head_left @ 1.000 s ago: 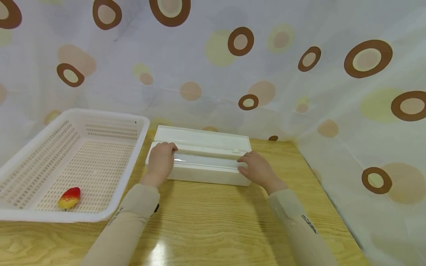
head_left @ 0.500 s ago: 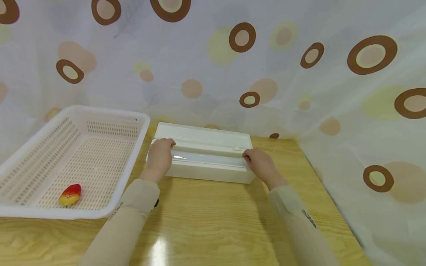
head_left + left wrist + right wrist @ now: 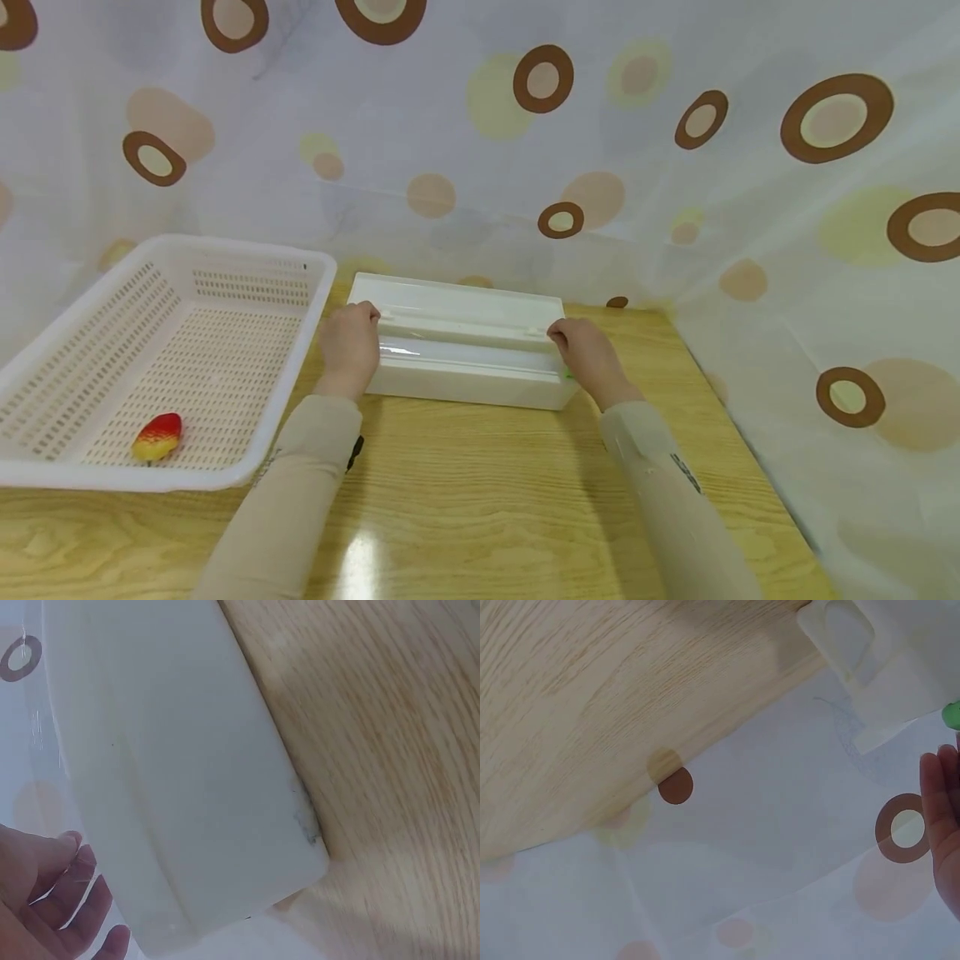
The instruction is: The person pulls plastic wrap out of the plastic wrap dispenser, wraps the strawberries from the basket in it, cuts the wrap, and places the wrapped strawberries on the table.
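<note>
A long white cling film dispenser (image 3: 465,387) lies on the table with its lid (image 3: 459,298) folded back. Inside is a shiny roll of cling film (image 3: 480,356). At the dispenser's left end, my left hand (image 3: 350,346) pinches the edge of the clear cling film (image 3: 41,727) between thumb and forefinger, the other fingers loosely bent. My right hand (image 3: 592,357) is raised at the right end, thumb and fingertips together on the film's edge; the film there is hardly visible. A green end piece (image 3: 952,715) shows beside the right fingers.
To the left stands a white perforated plastic basket (image 3: 324,287) holding a red and yellow toy fruit (image 3: 159,437). Wood-grain table (image 3: 480,500) extends in front of the dispenser. A patterned sheet (image 3: 450,125) covers the back and right side.
Both hands have risen from the roll toward the lid side, the left also shifting slightly left. The right fingers, apart a second ago, have closed into a pinch.
</note>
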Tool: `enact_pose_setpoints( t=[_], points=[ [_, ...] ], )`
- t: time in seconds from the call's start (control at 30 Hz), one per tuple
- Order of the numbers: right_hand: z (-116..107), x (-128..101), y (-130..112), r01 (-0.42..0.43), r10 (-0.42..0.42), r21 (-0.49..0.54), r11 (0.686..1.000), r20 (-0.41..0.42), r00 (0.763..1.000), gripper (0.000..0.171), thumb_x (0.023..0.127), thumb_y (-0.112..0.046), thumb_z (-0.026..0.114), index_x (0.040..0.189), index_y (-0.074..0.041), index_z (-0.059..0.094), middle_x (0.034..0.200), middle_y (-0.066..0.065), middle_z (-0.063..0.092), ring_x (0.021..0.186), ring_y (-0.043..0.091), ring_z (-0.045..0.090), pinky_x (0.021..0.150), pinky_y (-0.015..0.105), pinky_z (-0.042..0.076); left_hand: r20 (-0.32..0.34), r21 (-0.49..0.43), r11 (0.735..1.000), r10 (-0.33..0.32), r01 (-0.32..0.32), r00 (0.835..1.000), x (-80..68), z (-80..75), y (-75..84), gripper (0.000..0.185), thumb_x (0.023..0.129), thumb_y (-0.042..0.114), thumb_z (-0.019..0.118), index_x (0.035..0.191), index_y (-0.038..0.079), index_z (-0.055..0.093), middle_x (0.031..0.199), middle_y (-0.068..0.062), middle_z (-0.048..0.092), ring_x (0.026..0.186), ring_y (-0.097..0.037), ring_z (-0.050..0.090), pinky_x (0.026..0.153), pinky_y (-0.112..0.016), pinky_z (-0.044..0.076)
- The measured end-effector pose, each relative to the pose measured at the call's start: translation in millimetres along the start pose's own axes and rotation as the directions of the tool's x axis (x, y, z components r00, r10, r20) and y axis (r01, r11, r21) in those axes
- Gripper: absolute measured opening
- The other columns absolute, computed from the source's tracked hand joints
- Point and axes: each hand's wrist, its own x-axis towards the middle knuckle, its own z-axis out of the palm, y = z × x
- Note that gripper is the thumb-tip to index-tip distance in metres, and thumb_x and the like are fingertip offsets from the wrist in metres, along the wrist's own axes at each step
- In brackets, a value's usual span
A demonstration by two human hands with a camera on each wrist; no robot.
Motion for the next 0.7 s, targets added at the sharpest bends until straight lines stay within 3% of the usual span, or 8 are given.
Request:
enact_pose_setpoints(
  t=[0.33,0.7],
  points=[
    [3.7,2.5,0.5,-0.04,0.047,0.087,0.995,-0.076,0.996,0.023,0.099,-0.013,0.043,0.108,0.003,0.056,0.107,0.019,0.06,0.1,0.033,0.058,0.087,0.043,0.049,-0.052,-0.065,0.998,-0.021,0.017,0.998,4.2,-3.0,1.0,0.018,0.095,0.011,0.052,0.105,0.004,0.065,0.1,-0.017,0.067,0.093,-0.032,0.064,0.08,-0.045,0.05],
    [-3.3,2.2,-3.1,0.014,0.009,0.121,0.993,-0.191,0.981,0.02,0.098,-0.01,0.044,0.107,0.004,0.055,0.106,0.019,0.058,0.099,0.033,0.058,0.086,0.043,0.049,-0.109,-0.177,0.984,-0.029,0.009,0.994,7.2,-9.7,4.1,0.021,0.096,0.012,0.051,0.104,-0.002,0.064,0.099,-0.02,0.066,0.093,-0.035,0.063,0.079,-0.043,0.052]
  ],
)
